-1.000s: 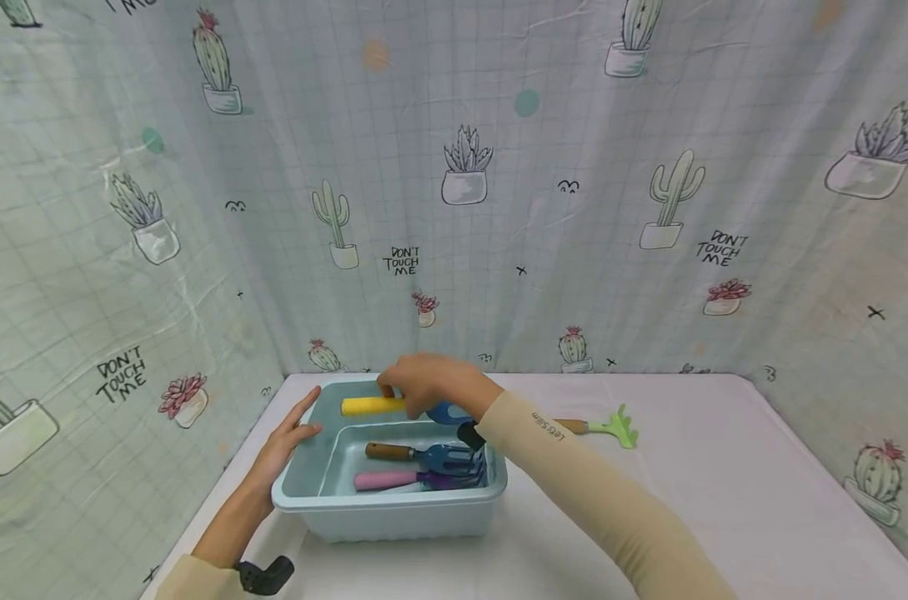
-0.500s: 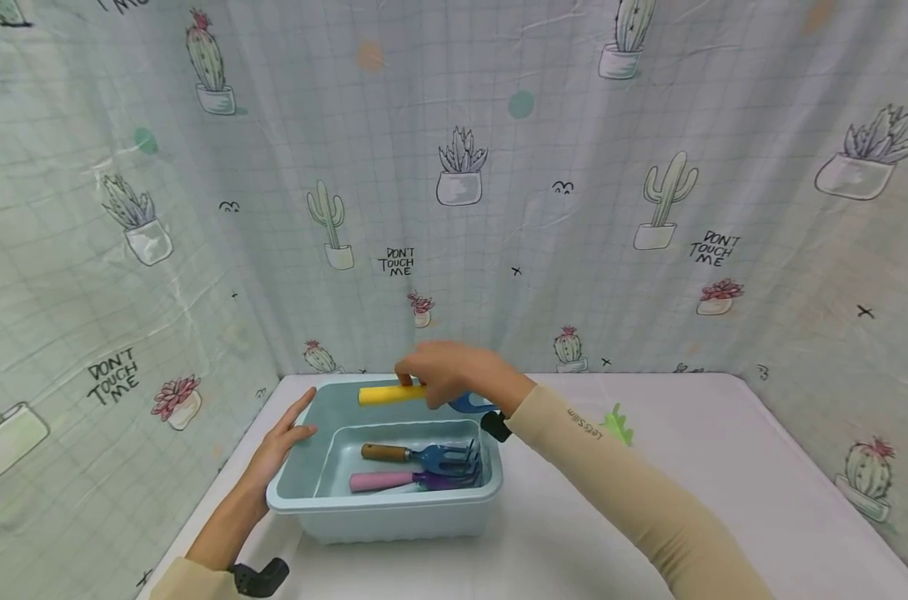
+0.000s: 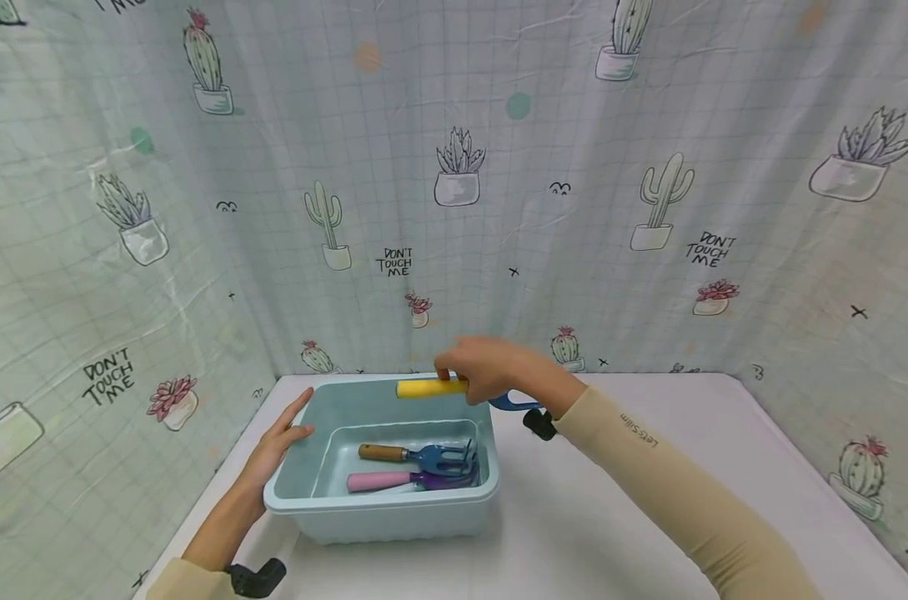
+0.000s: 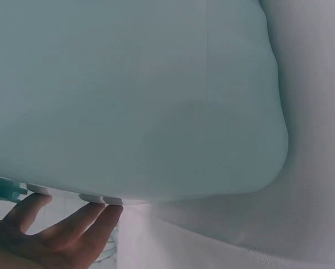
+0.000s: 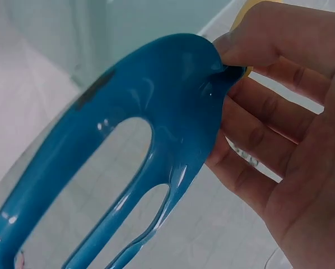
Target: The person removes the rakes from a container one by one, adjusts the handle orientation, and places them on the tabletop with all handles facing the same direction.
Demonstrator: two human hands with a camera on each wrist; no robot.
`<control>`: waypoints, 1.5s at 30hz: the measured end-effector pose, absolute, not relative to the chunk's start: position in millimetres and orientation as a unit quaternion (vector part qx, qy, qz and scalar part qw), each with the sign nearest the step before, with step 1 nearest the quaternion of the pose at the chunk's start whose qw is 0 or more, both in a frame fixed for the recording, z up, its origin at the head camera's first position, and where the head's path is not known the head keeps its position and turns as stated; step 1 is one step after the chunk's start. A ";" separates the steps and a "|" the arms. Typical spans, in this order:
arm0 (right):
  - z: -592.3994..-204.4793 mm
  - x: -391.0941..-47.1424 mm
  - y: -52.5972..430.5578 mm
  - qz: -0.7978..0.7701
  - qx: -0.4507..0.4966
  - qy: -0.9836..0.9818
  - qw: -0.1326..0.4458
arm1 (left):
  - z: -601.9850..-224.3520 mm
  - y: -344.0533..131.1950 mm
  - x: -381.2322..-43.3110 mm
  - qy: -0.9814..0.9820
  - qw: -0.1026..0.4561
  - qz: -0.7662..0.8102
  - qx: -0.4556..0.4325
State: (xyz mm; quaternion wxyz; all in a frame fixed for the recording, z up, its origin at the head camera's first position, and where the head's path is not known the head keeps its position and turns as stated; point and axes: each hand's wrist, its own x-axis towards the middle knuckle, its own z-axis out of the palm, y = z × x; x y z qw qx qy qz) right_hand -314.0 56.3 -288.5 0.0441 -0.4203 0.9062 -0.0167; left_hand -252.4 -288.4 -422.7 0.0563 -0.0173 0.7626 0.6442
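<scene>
A hand fork with a yellow handle (image 3: pixel 427 388) and blue tines (image 5: pixel 173 106) is held in my right hand (image 3: pixel 484 367), over the far right side of a light blue plastic bin (image 3: pixel 393 505). In the right wrist view, the thumb and fingers pinch it where the handle meets the blue head. My left hand (image 3: pixel 273 446) lies along the bin's left side; in the left wrist view, its straight, spread fingers (image 4: pixel 94 224) touch the outer wall. Inside the bin lie a blue fork with a wooden handle (image 3: pixel 382 452) and a purple fork with a pink handle (image 3: pixel 378 481).
The bin stands at the left of a white table (image 3: pixel 611 533). A cactus-print curtain (image 3: pixel 454 233) rises behind the table and along both sides. My right sleeve (image 3: pixel 649 467) crosses over the table's right part.
My right hand has moved right and slightly up with the yellow-handled fork. My sleeve now hides the green rake that showed on the table before. The left hand stays on the bin.
</scene>
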 end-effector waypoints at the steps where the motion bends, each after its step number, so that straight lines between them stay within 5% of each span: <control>1: -288.8 -313.6 60.1 -0.018 -0.417 0.908 0.044 | -422.3 -288.5 -252.5 0.762 0.056 0.645 -0.017; 25: -306.1 -320.7 167.0 -0.045 -0.333 0.941 0.050 | -419.6 -287.2 -252.3 0.761 0.063 0.646 -0.014; 45: -374.1 -318.6 226.1 -0.069 -0.276 0.952 0.113 | -421.4 -288.4 -251.4 0.768 0.063 0.637 -0.020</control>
